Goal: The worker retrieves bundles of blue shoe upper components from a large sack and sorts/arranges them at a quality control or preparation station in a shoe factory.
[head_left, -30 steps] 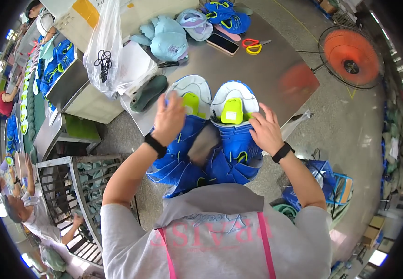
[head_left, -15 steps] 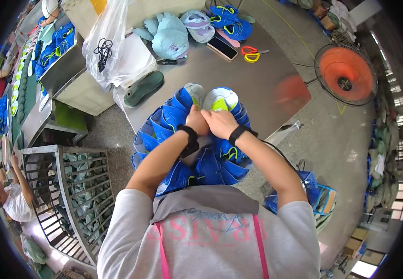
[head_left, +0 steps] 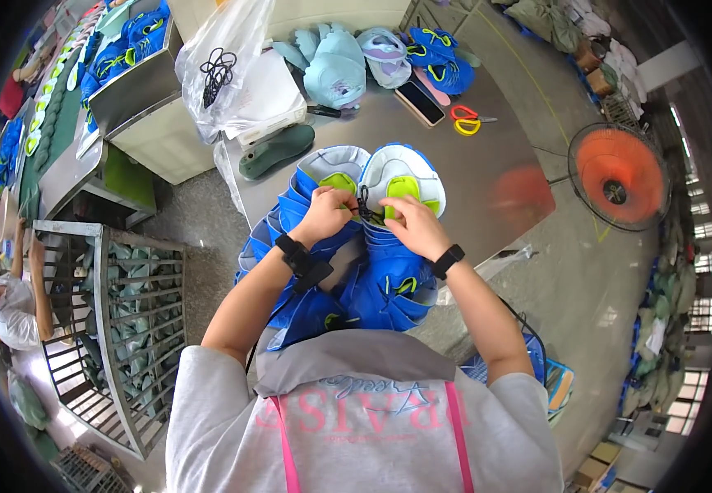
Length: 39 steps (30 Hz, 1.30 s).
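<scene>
Two nested stacks of blue shoe uppers with grey linings and lime-green tongues stand side by side in front of me, a left stack and a right stack. Between their far ends lies a loosely looped black cord. My left hand is closed, pinching this cord at the left stack's inner edge. On the other side, my right hand has its thumb and fingers bent together at the cord, over the right stack's lime-green tongue. Both wrists wear black bands.
Beyond the stacks on the metal table lie a dark green shoe last, pale blue pieces, a phone and red-yellow scissors. An orange fan stands right. A barred metal cart stands left.
My hands have moved apart from their joined position between the stacks, and the black cord now shows between them. The view has shifted slightly, and the stacks' far ends sit closer together.
</scene>
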### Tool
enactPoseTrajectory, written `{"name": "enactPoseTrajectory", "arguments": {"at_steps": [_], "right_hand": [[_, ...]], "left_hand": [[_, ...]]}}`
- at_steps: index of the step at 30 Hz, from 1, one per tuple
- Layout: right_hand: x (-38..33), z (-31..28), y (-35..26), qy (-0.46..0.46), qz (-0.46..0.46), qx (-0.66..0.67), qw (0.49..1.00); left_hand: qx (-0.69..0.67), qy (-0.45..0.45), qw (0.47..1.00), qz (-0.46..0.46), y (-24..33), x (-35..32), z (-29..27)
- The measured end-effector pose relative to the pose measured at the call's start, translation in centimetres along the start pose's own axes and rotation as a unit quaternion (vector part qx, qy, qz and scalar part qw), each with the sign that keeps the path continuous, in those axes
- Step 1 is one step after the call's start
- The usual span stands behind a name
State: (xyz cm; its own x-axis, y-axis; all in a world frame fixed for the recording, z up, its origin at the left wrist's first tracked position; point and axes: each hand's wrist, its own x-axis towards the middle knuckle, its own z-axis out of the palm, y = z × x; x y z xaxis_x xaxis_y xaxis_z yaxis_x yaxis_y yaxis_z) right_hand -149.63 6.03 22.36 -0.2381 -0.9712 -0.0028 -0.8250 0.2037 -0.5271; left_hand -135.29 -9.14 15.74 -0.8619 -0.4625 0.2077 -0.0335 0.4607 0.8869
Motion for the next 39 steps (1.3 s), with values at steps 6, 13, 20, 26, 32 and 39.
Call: {"name": "enactPoseTrajectory", "arguments": {"at_steps": [6,13,20,26,32,39], "right_hand": [[1.3,2.8,1.1,0.024,-0.019,0.000,1.000],[1.7,-1.4,2.1,-0.078,0.232,0.485,0.840],[0.7,-6.8,-3.0,-0.058,-0.086,0.728,0.678],[2.7,-2.6,-0.7,-0.041,0.061,0.580,0.811],[4.4,2.3,2.0,-0.099,0.026,-0.027,0.994],[6.1,-1.9,6.6,-0.130,0.303,0.076,0.941]], "left_hand": [[-0.012,-0.007,0.999,-0.050,0.1,-0.1,0.4],[0.151,0.034,0.986,0.062,1.0,-0.1,1.6],[0.127,-0.078,0.989,0.012,1.1,0.2,1.7],[-0.082,-0.029,0.992,-0.093,-0.7,1.4,2.4],[-0.231,-0.090,0.964,-0.094,-1.1,2.1,1.5],[0.220,-0.029,0.975,0.007,-1.1,2.0,0.6]]}}
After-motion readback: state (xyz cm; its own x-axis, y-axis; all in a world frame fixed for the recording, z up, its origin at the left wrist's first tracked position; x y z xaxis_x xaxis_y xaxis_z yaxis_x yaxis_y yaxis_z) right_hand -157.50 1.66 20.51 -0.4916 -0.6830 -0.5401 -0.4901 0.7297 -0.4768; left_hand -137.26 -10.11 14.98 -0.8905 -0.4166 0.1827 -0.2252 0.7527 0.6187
